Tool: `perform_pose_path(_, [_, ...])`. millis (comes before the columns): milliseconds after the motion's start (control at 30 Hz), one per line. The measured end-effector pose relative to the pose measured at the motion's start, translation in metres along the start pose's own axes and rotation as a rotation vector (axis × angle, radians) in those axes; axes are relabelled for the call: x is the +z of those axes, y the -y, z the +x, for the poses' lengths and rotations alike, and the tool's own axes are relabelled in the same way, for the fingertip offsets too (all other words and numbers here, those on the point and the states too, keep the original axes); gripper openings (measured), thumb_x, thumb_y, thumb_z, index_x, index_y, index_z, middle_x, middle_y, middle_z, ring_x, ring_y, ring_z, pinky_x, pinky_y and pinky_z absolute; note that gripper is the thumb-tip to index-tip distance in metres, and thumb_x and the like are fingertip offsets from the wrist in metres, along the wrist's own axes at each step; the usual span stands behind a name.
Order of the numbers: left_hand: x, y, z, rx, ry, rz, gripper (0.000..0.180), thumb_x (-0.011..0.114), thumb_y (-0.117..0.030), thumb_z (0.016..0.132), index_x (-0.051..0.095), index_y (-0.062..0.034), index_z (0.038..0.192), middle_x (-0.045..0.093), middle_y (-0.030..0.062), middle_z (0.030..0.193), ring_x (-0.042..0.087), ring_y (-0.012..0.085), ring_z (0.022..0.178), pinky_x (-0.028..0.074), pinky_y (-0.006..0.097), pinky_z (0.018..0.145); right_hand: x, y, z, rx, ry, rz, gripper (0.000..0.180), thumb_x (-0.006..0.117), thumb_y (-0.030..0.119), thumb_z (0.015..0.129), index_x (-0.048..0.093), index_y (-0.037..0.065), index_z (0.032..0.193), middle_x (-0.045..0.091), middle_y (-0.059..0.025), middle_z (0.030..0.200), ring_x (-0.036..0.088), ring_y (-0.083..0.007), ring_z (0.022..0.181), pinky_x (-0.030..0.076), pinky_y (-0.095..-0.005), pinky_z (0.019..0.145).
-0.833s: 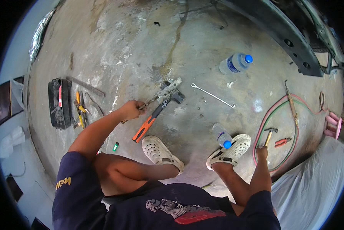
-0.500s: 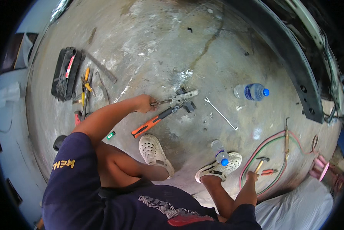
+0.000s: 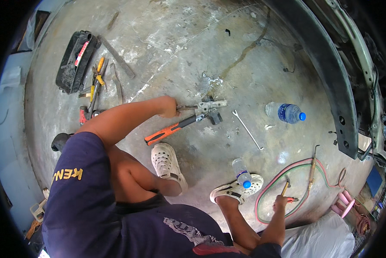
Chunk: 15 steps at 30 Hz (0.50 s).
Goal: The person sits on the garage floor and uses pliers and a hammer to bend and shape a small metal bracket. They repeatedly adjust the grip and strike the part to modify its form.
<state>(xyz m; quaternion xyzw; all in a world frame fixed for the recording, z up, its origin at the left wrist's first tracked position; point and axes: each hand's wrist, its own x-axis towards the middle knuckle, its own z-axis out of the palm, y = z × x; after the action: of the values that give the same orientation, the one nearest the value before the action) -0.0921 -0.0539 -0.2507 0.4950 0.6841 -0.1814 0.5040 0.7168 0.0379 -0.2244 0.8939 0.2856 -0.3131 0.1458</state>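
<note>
My left hand [image 3: 169,106] is closed around the thin metal handle of a tool [image 3: 187,107] whose kind I cannot make out. Its far end meets a flat grey metal piece [image 3: 214,104] with holes. That piece lies over the dark head of a sledgehammer [image 3: 162,134] with an orange and black handle, resting on the floor. Off to the right, my right hand [image 3: 280,202] grips the light handle of a hammer [image 3: 285,187], its dark head pointing away from me. Red-handled pliers [image 3: 292,199] lie partly hidden beside that hand.
A wrench-like rod [image 3: 248,130] and a large water bottle [image 3: 285,112] lie right of centre. A smaller bottle [image 3: 242,173] is by my right shoe [image 3: 238,189]. Hoses with a torch [image 3: 311,175] curl at right. A black tray [image 3: 74,62] and several tools lie left.
The whole view has shifted. My right hand with the hammer has moved closer to the torch and now partly covers the red pliers. My left hand still holds the tool against the metal piece.
</note>
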Motion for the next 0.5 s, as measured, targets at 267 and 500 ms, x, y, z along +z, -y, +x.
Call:
perform_pose_path(267, [-0.021,-0.015,-0.021,-0.139,0.177,-0.137,0.050,0.065,-0.047,0.097,0.075,0.0019,0.095,0.072,0.0168,0.076,0.071,0.0277,0.063,0.059,0.043,0.059,-0.043,0.176,-0.266,-0.964,0.317,-0.010,0.018,0.057,0.014,0.106,0.056,0.005,0.121,0.056,0.0013,0.071,0.051,-0.0078,0.055,0.040,-0.0256,0.049])
perform_pose_path(500, [-0.016,-0.017,-0.023,-0.167,0.181,-0.221,0.048,0.070,-0.047,0.095,0.073,0.0009,0.089,0.071,0.0139,0.072,0.070,0.0266,0.062,0.057,0.042,0.060,0.133,0.290,-0.346,-1.435,0.277,-0.310,0.026,0.057,0.019,0.105,0.055,0.005,0.126,0.068,-0.0278,0.082,0.066,-0.0518,0.077,0.051,-0.0572,0.067])
